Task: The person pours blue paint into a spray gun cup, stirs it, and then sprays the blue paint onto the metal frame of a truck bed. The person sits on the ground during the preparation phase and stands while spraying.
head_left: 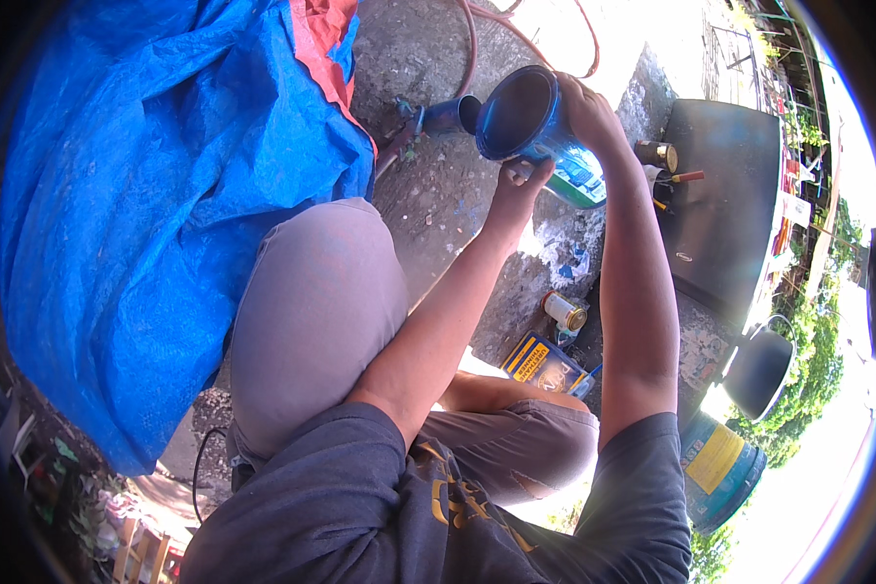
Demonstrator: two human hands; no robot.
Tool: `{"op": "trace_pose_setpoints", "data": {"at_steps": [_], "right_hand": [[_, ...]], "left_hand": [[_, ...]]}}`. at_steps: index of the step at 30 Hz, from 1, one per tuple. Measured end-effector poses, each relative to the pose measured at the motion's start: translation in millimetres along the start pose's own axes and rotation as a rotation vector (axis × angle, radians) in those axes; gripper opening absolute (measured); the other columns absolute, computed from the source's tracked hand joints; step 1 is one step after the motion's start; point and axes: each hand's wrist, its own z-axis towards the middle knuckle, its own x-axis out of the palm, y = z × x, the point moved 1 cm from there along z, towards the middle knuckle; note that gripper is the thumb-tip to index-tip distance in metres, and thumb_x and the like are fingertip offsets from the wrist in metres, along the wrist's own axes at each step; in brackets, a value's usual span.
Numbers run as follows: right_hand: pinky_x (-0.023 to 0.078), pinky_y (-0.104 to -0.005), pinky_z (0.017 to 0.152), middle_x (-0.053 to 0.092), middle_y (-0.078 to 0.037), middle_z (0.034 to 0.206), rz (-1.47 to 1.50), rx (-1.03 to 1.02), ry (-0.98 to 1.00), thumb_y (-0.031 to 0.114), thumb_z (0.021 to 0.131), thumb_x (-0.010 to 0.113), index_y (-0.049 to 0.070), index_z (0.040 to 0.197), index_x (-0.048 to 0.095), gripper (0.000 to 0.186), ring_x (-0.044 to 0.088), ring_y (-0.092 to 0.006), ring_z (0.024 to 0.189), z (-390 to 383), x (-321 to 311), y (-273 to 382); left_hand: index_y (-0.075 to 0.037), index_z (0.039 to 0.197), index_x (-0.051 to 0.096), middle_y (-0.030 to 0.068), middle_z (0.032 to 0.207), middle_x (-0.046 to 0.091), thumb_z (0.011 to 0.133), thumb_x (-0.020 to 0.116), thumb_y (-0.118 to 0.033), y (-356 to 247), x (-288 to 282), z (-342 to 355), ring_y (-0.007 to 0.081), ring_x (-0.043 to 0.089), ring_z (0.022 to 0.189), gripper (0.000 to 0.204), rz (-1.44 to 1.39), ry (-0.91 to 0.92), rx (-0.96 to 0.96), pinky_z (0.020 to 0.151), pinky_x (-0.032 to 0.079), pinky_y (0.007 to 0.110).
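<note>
I hold a blue can [516, 117] tilted on its side above the concrete, its round mouth showing a dark inside and a green-and-white label on its body. My right hand [589, 117] is closed on its upper right part. Lower down, my left hand [524, 185] grips the same can from below. Just left of the can's mouth is a smaller blue metal cup [443, 118], beside a fitting and a reddish hose [469, 58]; whether can and cup touch, I cannot tell.
A blue tarp [136, 195] fills the left. My bent knee [311, 292] is beside it. Small cans [563, 310], a yellow-and-blue labelled tin [535, 365], a black panel [720, 195], a dark pot [757, 370] and a teal bucket [720, 477] lie rightward.
</note>
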Motion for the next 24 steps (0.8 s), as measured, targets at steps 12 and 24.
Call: {"op": "trace_pose_setpoints", "data": {"at_steps": [12, 24], "right_hand": [[0.044, -0.0409, 0.108, 0.064, -0.02, 0.138, 0.09, 0.059, 0.002, 0.036, 0.107, 0.034, 0.01, 0.141, 0.06, 0.05, 0.061, -0.0358, 0.128, -4, -3, 10], [0.044, -0.0402, 0.109, 0.064, -0.017, 0.139, 0.153, 0.088, 0.018, 0.035, 0.107, 0.035, 0.012, 0.143, 0.059, 0.049, 0.06, -0.0316, 0.131, -7, -1, 3]], "left_hand": [[-0.006, 0.141, 0.049, 0.0095, 0.138, 0.054, 0.087, 0.079, -0.053, 0, -3, 1, 0.0214, 0.047, 0.129, 0.078, 0.031, -0.012, -0.029, 0.113, 0.032, 0.04], [-0.006, 0.147, 0.036, 0.013, 0.149, 0.045, 0.088, 0.083, -0.034, 0, -5, 2, 0.0229, 0.039, 0.143, 0.08, -0.009, -0.005, -0.068, 0.122, 0.024, 0.041]]}}
